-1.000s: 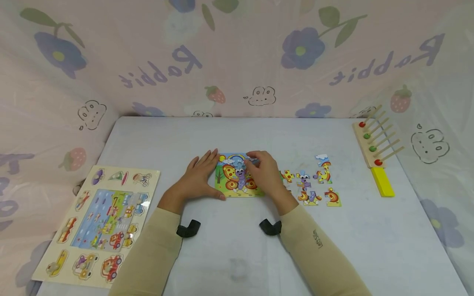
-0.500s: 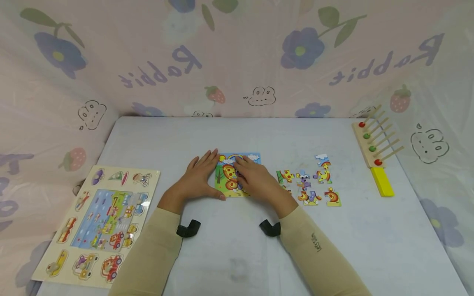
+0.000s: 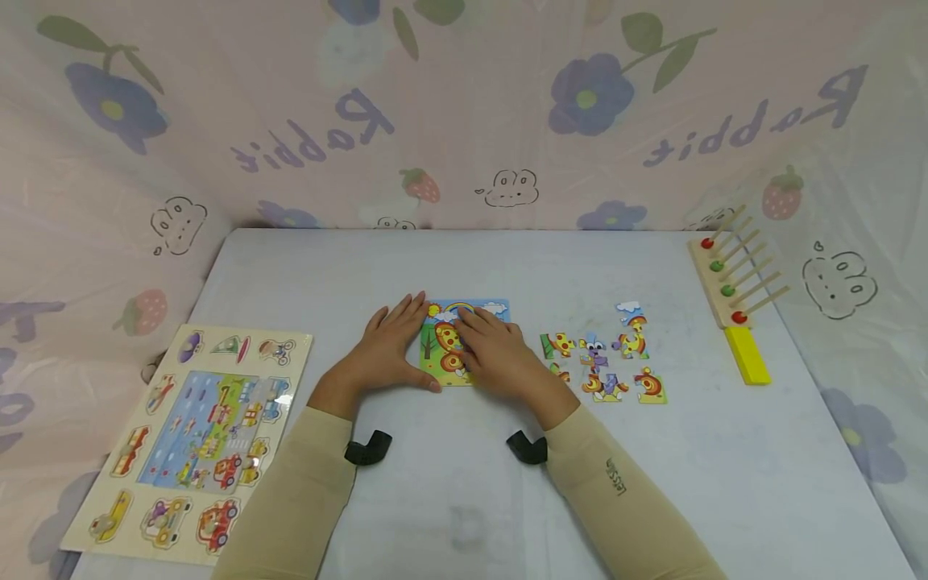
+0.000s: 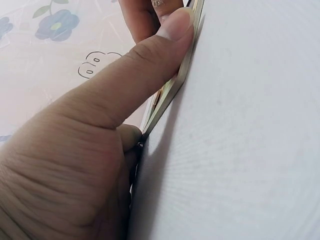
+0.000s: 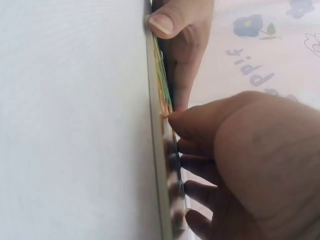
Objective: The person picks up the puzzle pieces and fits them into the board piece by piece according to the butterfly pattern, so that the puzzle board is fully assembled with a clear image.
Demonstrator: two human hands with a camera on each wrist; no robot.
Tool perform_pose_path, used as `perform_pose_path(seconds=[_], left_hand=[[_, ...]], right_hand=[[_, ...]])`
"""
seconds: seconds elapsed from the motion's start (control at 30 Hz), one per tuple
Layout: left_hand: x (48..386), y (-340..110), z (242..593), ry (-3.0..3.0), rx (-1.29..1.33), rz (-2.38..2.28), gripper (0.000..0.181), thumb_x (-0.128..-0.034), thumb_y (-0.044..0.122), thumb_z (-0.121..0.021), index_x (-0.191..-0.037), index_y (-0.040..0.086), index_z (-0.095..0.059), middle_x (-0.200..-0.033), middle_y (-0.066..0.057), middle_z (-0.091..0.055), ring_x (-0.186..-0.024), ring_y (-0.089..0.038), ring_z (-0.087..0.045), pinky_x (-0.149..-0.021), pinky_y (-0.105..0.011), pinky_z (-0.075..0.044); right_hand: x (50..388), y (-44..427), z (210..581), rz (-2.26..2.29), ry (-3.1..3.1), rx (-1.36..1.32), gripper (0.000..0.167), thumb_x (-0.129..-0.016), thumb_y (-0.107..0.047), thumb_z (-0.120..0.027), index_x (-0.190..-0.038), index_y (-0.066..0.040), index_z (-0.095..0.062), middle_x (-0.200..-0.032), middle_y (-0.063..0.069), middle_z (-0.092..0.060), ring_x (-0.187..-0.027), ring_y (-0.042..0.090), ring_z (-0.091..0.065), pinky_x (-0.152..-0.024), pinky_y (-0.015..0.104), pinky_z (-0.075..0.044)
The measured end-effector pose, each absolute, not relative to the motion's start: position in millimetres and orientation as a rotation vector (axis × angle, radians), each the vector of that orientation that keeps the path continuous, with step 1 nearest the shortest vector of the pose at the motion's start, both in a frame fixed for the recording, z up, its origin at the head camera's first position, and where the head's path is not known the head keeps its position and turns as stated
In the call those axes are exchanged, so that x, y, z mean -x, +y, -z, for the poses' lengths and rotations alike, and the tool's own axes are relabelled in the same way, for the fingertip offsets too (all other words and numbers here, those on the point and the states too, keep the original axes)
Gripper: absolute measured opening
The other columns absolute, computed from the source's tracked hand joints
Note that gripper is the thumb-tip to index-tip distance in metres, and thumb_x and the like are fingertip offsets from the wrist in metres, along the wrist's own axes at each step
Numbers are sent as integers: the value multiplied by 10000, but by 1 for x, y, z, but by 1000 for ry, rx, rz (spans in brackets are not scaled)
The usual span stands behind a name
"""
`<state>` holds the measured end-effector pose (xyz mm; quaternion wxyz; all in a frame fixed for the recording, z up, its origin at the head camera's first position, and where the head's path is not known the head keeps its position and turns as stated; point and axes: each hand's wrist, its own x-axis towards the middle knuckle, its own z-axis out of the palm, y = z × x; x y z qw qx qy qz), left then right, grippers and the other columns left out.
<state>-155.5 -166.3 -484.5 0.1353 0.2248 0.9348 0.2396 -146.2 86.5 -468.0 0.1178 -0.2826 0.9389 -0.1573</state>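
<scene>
1. One wide white table [image 3: 442,515].
2. Vehicle picture board [image 3: 206,356], at the table's left.
3. Butterfly puzzle [image 3: 445,345], near the table's middle.
4. Left hand [image 3: 391,346], fingers straight, thumb spread apart, touching the puzzle's left edge.
5. Right hand [image 3: 500,354], fingers loosely extended, resting on the puzzle's right half.
6. Loose puzzle pieces [image 3: 593,348], near that hand's right side.

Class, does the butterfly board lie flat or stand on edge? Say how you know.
Flat: in the head view the board lies picture-up, and both wrist views show its thin edge along the table.
</scene>
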Motion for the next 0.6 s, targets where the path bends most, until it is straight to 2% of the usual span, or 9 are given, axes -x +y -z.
perform_pose_path(seconds=[0.33, 0.47, 0.6], left_hand=[[156, -167, 484, 2700, -658, -694, 1453, -710, 730, -926, -1753, 95, -138, -1817, 3, -5, -1652, -178, 75, -1297, -519, 65], [155, -167, 484, 2703, -659, -704, 1460, -704, 730, -931, -1753, 92, -141, -1819, 1, -6, -1653, -178, 69, -1297, -520, 64], [155, -166, 484, 2699, -647, -721, 1465, -697, 727, -938, -1754, 93, -145, -1818, 4, -3, -1653, -184, 67, -1297, -513, 75]], right_hand=[[147, 89, 471, 641, 2712, 809, 589, -1160, -378, -513, -1671, -90, -456, -1780, 53, -275, -1635, 311, -188, -1157, 635, -308], [150, 94, 470, 902, 2651, 783, 562, -1173, -360, -483, -1666, -89, -464, -1775, 60, -287, -1633, 332, -185, -1176, 663, -262], [153, 102, 464, 1260, 2545, 741, 544, -1182, -326, -470, -1653, -55, -466, -1739, 119, -353, -1604, 348, -275, -1251, 628, -248]])
